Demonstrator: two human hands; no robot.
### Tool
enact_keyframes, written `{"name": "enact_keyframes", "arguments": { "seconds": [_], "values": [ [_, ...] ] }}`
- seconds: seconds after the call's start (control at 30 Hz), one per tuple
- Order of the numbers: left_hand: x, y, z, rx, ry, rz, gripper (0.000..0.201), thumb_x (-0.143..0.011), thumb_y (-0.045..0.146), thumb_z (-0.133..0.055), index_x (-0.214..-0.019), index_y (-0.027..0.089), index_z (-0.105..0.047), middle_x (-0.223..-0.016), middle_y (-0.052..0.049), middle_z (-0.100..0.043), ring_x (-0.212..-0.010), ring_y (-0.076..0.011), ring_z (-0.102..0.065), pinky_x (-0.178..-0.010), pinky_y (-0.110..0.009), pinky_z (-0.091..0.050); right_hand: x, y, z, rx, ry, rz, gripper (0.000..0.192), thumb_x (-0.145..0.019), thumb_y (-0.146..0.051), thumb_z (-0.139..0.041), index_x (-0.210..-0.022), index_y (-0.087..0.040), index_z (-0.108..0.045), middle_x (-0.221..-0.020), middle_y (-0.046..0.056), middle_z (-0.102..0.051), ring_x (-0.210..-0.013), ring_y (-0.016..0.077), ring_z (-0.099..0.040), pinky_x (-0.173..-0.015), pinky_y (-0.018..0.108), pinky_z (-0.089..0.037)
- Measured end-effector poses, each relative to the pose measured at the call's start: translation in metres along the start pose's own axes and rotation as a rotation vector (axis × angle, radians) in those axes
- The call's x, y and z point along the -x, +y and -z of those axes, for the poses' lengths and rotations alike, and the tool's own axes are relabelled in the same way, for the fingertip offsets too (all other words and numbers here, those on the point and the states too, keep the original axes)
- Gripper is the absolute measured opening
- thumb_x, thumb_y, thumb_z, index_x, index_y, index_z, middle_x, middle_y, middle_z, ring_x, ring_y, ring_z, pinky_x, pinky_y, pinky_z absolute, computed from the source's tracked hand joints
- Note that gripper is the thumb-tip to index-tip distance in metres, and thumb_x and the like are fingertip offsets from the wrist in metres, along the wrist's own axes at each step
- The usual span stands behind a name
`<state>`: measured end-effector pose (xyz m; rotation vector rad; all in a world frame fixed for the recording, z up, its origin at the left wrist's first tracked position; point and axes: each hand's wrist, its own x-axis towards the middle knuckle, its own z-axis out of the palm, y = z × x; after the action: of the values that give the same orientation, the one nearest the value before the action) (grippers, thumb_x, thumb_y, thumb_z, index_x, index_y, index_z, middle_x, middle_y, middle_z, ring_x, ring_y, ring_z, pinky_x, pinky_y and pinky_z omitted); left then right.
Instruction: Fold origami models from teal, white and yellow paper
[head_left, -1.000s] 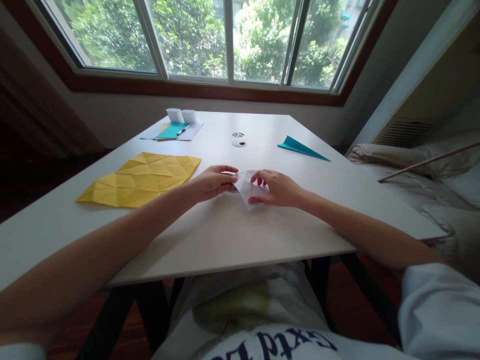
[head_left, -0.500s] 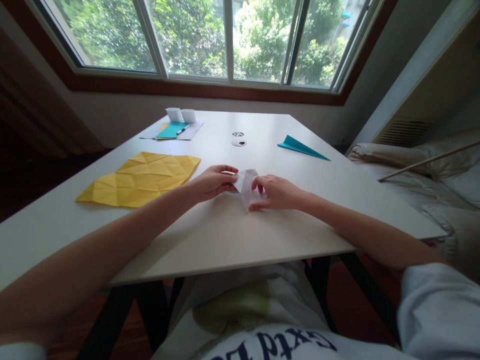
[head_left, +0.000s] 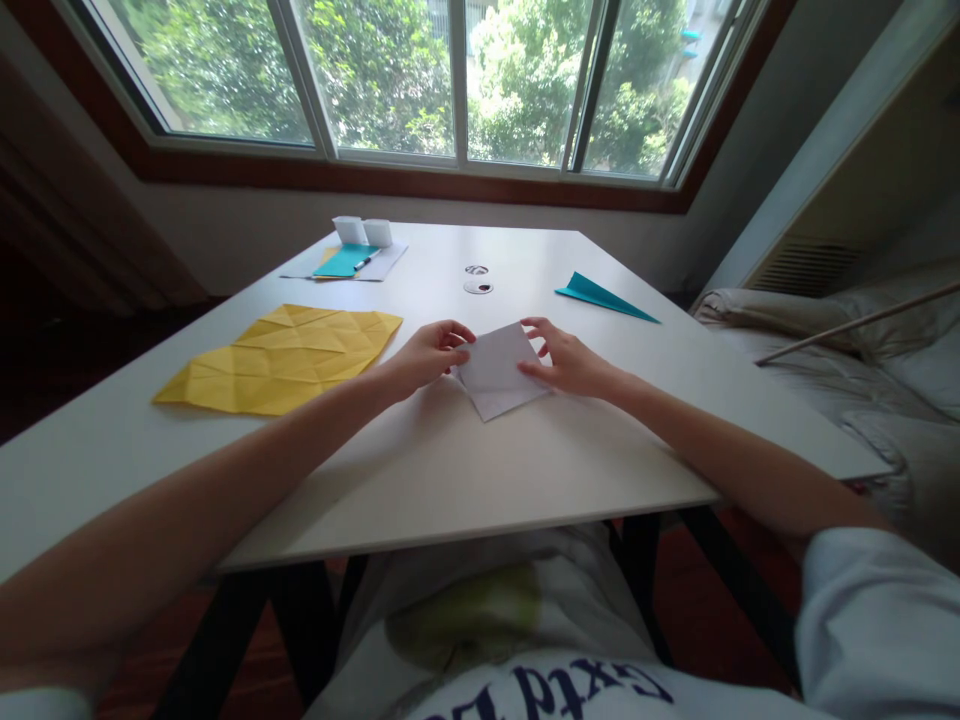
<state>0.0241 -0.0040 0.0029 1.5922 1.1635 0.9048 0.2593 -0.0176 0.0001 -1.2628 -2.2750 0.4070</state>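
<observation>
Head view shows you over the white table (head_left: 465,470), both hands on a white paper (head_left: 499,375) lying flat near the middle, a little toward the near edge. Your left hand (head_left: 427,355) pinches its left corner between thumb and fingertips. Your right hand (head_left: 566,360) rests spread on its right edge, fingers pressing down, not clenched.

As a judgement, the folding is at an early stage: the sheet reads as a plain diamond with few creases visible, and most shaping is left to do.

Half a second ago the paper was bunched smaller between your hands, with your right hand curled over it; now it is opened out and wider.

Toward the left edge lies a creased yellow sheet (head_left: 281,360); toward the far right, a teal folded paper (head_left: 604,296).
</observation>
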Motion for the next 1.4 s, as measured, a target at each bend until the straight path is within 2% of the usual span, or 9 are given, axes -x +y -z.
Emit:
{"name": "enact_keyframes", "arguments": {
  "seconds": [0.1, 0.2, 0.4, 0.5, 0.63, 0.83, 1.0, 1.23, 1.4],
  "values": [
    [0.001, 0.001, -0.001, -0.021, 0.002, -0.041, 0.023, -0.062, 0.014, -0.063, -0.084, 0.016, -0.059, -0.075, -0.001, -0.06, -0.059, -0.0087, -0.052, -0.049, -0.019, -0.038, -0.003, 0.002, -0.002, -0.288, -0.1, -0.175, 0.07, -0.075, -0.038, -0.064, -0.133, -0.017, -0.029, -0.102, 0.011, -0.065, -0.075, 0.0194, -0.063, -0.057, 0.03, -0.052],
    [0.002, 0.002, -0.002, -0.033, 0.0, -0.055, 0.023, -0.062, 0.015, -0.063, -0.085, 0.016, -0.059, -0.075, -0.001, -0.059, -0.06, -0.0094, -0.052, -0.05, -0.02, -0.038, -0.004, 0.0, -0.003, -0.512, -0.159, -0.269, 0.064, -0.07, -0.031, -0.07, -0.124, -0.018, -0.039, -0.083, 0.006, -0.067, -0.068, 0.0184, -0.064, -0.048, 0.025, -0.049],
    [0.004, 0.006, -0.006, -0.091, 0.094, -0.038, 0.022, -0.063, 0.018, -0.062, -0.085, 0.016, -0.059, -0.084, -0.003, -0.059, -0.067, -0.0112, -0.053, -0.053, -0.021, -0.04, -0.006, -0.005, -0.003, -0.703, -0.023, -0.211, 0.043, -0.066, -0.03, -0.073, -0.101, -0.017, -0.051, -0.083, 0.005, -0.069, -0.071, 0.0183, -0.065, -0.057, 0.029, -0.054],
    [0.007, 0.009, -0.007, -0.139, 0.142, -0.056, 0.021, -0.064, 0.02, -0.062, -0.084, 0.016, -0.061, -0.086, -0.003, -0.06, -0.069, -0.0117, -0.052, -0.055, -0.022, -0.039, -0.006, -0.004, -0.003, -0.578, 0.14, -0.11, 0.034, -0.069, -0.035, -0.069, -0.094, -0.018, -0.054, -0.082, 0.003, -0.068, -0.07, 0.0174, -0.064, -0.059, 0.029, -0.052],
    [0.009, 0.012, -0.008, -0.211, 0.18, -0.054, 0.017, -0.066, 0.023, -0.061, -0.081, 0.016, -0.063, -0.073, -0.001, -0.058, -0.064, -0.0112, -0.049, -0.055, -0.022, -0.036, -0.004, -0.005, -0.002, -0.381, 0.298, -0.044, 0.026, -0.073, -0.036, -0.064, -0.091, -0.019, -0.058, -0.077, 0.001, -0.066, -0.068, 0.0154, -0.061, -0.058, 0.026, -0.048],
    [0.013, 0.016, -0.011, -0.196, 0.164, -0.042, 0.01, -0.068, 0.022, -0.06, -0.074, 0.016, -0.065, -0.059, 0.002, -0.053, -0.055, -0.0086, -0.043, -0.053, -0.021, -0.033, -0.001, -0.014, 0.0, -0.25, 0.366, 0.007, 0.017, -0.074, -0.029, -0.061, -0.087, -0.019, -0.059, -0.07, -0.001, -0.063, -0.061, 0.0123, -0.057, -0.055, 0.023, -0.043],
    [0.012, 0.013, -0.013, -0.06, 0.041, -0.042, 0.011, -0.065, 0.02, -0.061, -0.074, 0.015, -0.066, -0.064, 0.001, -0.057, -0.056, -0.0085, -0.048, -0.052, -0.021, -0.036, 0.001, -0.018, 0.0, -0.086, 0.441, 0.107, 0.012, -0.077, -0.026, -0.059, -0.087, -0.02, -0.06, -0.068, -0.002, -0.063, -0.06, 0.011, -0.056, -0.059, 0.022, -0.043],
    [0.014, 0.016, -0.011, 0.305, -0.214, 0.128, 0.035, -0.066, 0.043, -0.071, -0.086, 0.014, -0.068, -0.087, -0.008, -0.066, -0.067, -0.0139, -0.061, -0.056, -0.022, -0.044, 0.006, -0.017, 0.003, 0.32, 0.376, 0.489, 0.019, -0.089, -0.032, -0.046, -0.093, -0.021, -0.062, -0.077, 0.003, -0.067, -0.07, 0.0154, -0.058, -0.07, 0.029, -0.041],
    [0.017, 0.026, -0.01, 0.526, -0.241, 0.259, 0.046, -0.076, 0.058, -0.055, -0.083, 0.015, -0.068, -0.08, -0.009, -0.068, -0.061, -0.0172, -0.063, -0.051, -0.025, -0.048, 0.011, -0.028, 0.006, 0.464, 0.193, 0.579, 0.026, -0.093, -0.033, -0.038, -0.097, -0.024, -0.062, -0.086, 0.004, -0.068, -0.077, 0.0167, -0.058, -0.071, 0.032, -0.038]
  ]
}}
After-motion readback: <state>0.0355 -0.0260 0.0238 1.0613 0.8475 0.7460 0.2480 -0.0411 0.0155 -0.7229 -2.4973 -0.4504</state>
